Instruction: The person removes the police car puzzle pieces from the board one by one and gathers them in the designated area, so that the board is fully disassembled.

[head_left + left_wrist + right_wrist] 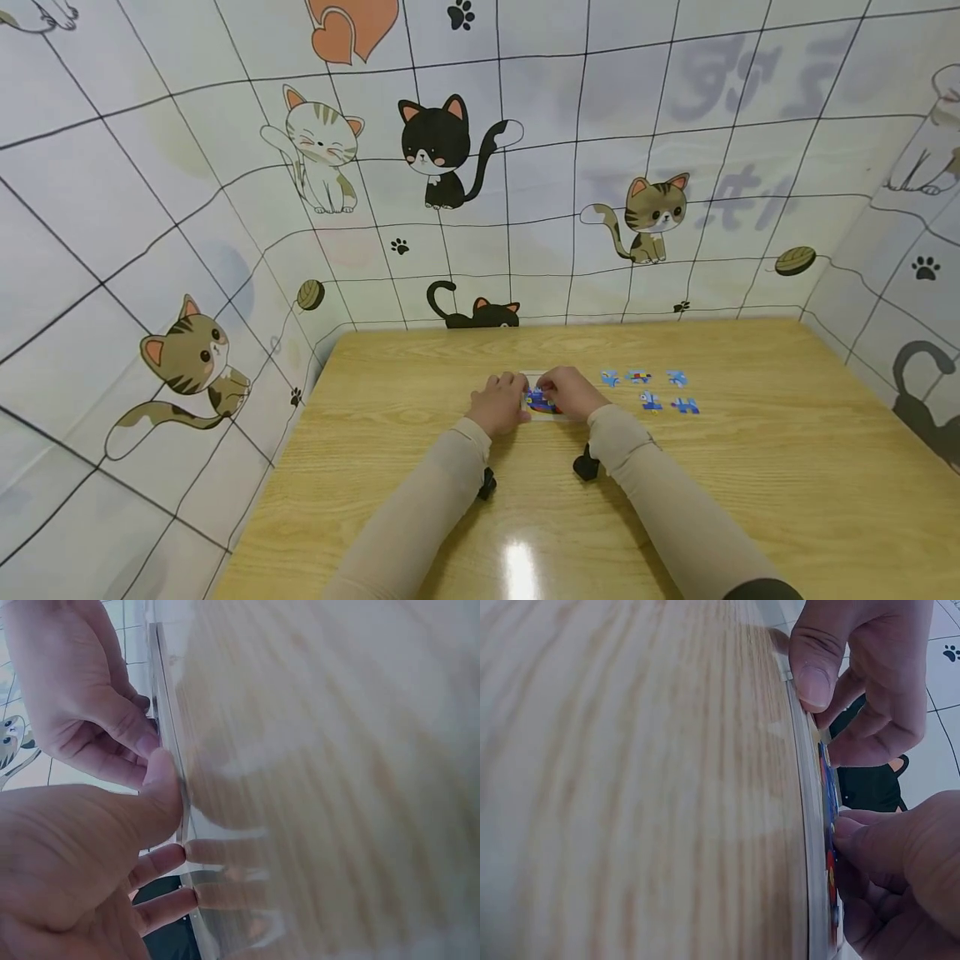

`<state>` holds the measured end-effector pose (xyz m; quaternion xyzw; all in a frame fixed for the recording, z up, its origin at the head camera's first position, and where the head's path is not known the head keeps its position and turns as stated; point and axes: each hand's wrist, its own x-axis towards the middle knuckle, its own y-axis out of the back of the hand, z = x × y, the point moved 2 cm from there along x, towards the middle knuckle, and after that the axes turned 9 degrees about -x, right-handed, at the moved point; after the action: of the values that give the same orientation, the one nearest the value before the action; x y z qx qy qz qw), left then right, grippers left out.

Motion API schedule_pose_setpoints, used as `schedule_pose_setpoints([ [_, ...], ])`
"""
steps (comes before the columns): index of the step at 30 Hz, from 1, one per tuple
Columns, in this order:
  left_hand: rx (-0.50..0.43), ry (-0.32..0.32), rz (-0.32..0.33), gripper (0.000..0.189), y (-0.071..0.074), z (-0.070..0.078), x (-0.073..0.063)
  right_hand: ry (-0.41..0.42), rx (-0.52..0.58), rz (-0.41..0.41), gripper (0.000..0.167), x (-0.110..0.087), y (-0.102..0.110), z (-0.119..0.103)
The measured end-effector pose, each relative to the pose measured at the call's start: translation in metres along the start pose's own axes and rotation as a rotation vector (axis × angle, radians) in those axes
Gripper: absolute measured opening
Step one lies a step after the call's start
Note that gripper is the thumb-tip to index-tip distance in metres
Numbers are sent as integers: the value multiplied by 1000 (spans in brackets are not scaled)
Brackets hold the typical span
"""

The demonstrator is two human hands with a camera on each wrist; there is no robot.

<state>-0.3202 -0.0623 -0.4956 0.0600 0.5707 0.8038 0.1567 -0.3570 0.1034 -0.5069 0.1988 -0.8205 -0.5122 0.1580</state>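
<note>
A small jigsaw puzzle in a pale frame lies flat on the table, its blue, purple and red picture partly covered by the hands. My left hand rests at the frame's left side. In the right wrist view, the left thumb touches the frame's corner. In the left wrist view, two left fingers extend down to the tabletop. Over the picture, my right hand pinches at a puzzle piece with thumb and curled fingers; the piece is mostly hidden. The right thumb is low against the picture.
Several loose blue puzzle pieces lie on the wooden table to the right of the frame. A cat-patterned cloth hangs behind the table's far edge and along both sides.
</note>
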Motion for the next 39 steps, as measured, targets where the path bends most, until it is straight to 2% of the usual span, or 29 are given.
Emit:
schedule_pose_setpoints([
  [4, -3, -26, 15, 28, 0, 1, 0, 9, -2, 7, 22, -1, -1, 1],
  [13, -8, -89, 24, 17, -7, 0, 5, 23, 9, -11, 22, 0, 2, 0],
  [23, -64, -87, 12, 14, -4, 0, 5, 14, 31, -36, 23, 1, 9, -1],
  [31, -70, -88, -13, 14, 1, 1, -1, 28, 15, -29, 22, 1, 5, -6],
  [39, -74, -93, -22, 13, 1, 1, -4, 34, 45, -73, 16, 0, 5, -9],
])
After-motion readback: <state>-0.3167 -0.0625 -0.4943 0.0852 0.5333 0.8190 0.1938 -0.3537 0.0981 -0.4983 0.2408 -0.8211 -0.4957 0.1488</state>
